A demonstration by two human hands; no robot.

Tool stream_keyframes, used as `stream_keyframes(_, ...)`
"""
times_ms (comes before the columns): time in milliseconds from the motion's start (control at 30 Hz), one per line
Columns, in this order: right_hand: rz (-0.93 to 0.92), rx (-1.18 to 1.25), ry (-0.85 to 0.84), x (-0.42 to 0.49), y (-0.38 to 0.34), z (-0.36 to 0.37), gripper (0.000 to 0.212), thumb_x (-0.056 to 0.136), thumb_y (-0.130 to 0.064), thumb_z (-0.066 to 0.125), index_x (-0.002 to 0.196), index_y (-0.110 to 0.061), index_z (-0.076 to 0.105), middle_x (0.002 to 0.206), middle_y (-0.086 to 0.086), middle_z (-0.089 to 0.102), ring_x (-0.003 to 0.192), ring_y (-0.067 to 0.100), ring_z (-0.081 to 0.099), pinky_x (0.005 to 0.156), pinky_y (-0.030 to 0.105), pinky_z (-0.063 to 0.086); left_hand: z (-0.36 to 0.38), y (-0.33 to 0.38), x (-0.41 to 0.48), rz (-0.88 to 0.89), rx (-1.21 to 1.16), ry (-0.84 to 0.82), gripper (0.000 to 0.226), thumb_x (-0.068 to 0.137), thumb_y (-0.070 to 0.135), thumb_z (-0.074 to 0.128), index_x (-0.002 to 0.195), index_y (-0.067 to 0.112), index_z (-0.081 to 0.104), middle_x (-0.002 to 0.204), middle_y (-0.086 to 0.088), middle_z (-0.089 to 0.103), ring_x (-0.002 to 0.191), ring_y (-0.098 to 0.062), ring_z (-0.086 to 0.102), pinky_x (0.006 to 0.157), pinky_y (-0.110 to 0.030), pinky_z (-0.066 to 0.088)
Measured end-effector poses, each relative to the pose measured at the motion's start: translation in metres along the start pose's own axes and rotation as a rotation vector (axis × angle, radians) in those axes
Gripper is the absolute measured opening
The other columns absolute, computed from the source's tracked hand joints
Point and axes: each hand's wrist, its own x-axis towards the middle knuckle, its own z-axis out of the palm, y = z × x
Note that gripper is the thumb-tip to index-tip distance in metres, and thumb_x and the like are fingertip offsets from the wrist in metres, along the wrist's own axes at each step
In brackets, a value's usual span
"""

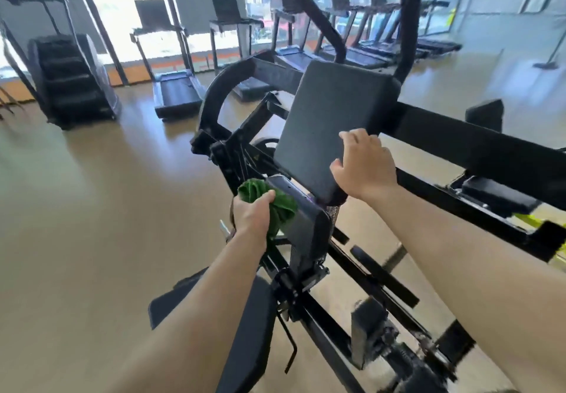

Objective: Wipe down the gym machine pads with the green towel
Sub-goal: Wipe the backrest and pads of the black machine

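A black back pad [324,123] stands tilted at the middle of the view on a black gym machine frame [477,144]. My right hand [364,166] grips the pad's lower right corner, thumb on its front face. Below and left of the pad, my left hand [252,213] is closed on a bunched green towel [277,203], which presses against the side of the dark metal bracket [301,221] under the pad. A black seat pad [245,325] lies low in the view, partly hidden by my left forearm.
Several treadmills [177,92] line the windows at the back, with a stair climber [70,80] at the far left. Tan floor [92,193] spreads to the left. Black frame bars and a small pad [496,193] lie to the right.
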Motion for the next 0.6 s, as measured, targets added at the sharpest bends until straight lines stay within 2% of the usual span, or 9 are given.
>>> stream_keyframes(67, 0.084, -0.031, 0.058, 0.01, 0.006, -0.004, 0.054, 0.092, -0.029, 0.057, 0.142, -0.011, 0.047, 0.138, 0.012, 0.053, 0.117, 0.037, 0.052, 0.09, 0.049, 0.049, 0.02, 0.018, 0.011, 0.034, 0.012, -0.049, 0.065, 0.059, 0.033, 0.079, 0.118, 0.019, 0.056, 0.11, -0.012, 0.071, 0.096, -0.03, 0.073, 0.085, -0.05, 0.061)
stream_keyframes(133, 0.138, -0.061, 0.079, 0.018, 0.013, -0.009, 0.055, 0.093, -0.028, 0.055, 0.143, -0.01, 0.046, 0.14, 0.012, 0.052, 0.118, 0.038, 0.051, 0.09, 0.048, 0.047, 0.041, 0.032, 0.019, 0.066, 0.037, -0.098, 0.06, 0.068, 0.029, 0.079, 0.123, 0.018, 0.056, 0.11, -0.009, 0.07, 0.099, -0.027, 0.071, 0.09, -0.047, 0.059)
stream_keyframes(233, 0.149, -0.123, 0.111, 0.036, 0.026, -0.016, 0.053, 0.092, -0.025, 0.053, 0.143, -0.011, 0.047, 0.141, 0.012, 0.051, 0.118, 0.04, 0.05, 0.092, 0.05, 0.047, 0.075, 0.047, 0.037, 0.138, 0.073, -0.119, 0.051, 0.083, 0.021, 0.075, 0.129, 0.014, 0.055, 0.114, -0.008, 0.068, 0.101, -0.025, 0.067, 0.097, -0.044, 0.056)
stream_keyframes(367, 0.156, -0.162, 0.184, 0.072, 0.052, -0.03, 0.05, 0.095, -0.019, 0.049, 0.144, -0.01, 0.046, 0.143, 0.014, 0.049, 0.122, 0.042, 0.049, 0.095, 0.053, 0.047, 0.128, 0.065, 0.047, 0.247, 0.123, -0.175, 0.049, 0.088, 0.019, 0.068, 0.134, 0.017, 0.052, 0.114, -0.006, 0.067, 0.103, -0.026, 0.066, 0.101, -0.046, 0.053)
stream_keyframes(467, 0.182, -0.075, 0.276, 0.103, 0.075, -0.037, 0.045, 0.096, -0.014, 0.044, 0.14, -0.009, 0.05, 0.142, 0.014, 0.05, 0.123, 0.041, 0.049, 0.098, 0.052, 0.047, 0.173, 0.074, 0.046, 0.439, 0.205, -0.205, 0.047, 0.093, 0.016, 0.065, 0.138, 0.017, 0.049, 0.114, -0.005, 0.067, 0.106, -0.026, 0.065, 0.096, -0.033, 0.05)
stream_keyframes(533, 0.179, 0.009, 0.323, 0.122, 0.09, -0.037, 0.042, 0.098, -0.015, 0.043, 0.138, -0.008, 0.052, 0.14, 0.014, 0.052, 0.122, 0.04, 0.049, 0.098, 0.05, 0.046, 0.204, 0.075, 0.042, 0.593, 0.293, -0.272, 0.05, 0.095, 0.014, 0.062, 0.142, 0.019, 0.046, 0.121, -0.007, 0.066, 0.111, -0.026, 0.064, 0.097, -0.035, 0.05)
stream_keyframes(600, 0.143, 0.067, 0.356, 0.136, 0.103, -0.034, 0.041, 0.1, -0.02, 0.041, 0.137, -0.009, 0.054, 0.139, 0.014, 0.055, 0.122, 0.039, 0.05, 0.097, 0.047, 0.045, 0.231, 0.068, 0.04, 0.754, 0.385, -0.39, 0.057, 0.094, 0.014, 0.061, 0.148, 0.02, 0.042, 0.14, -0.007, 0.06, 0.128, -0.026, 0.056, 0.108, -0.04, 0.046)
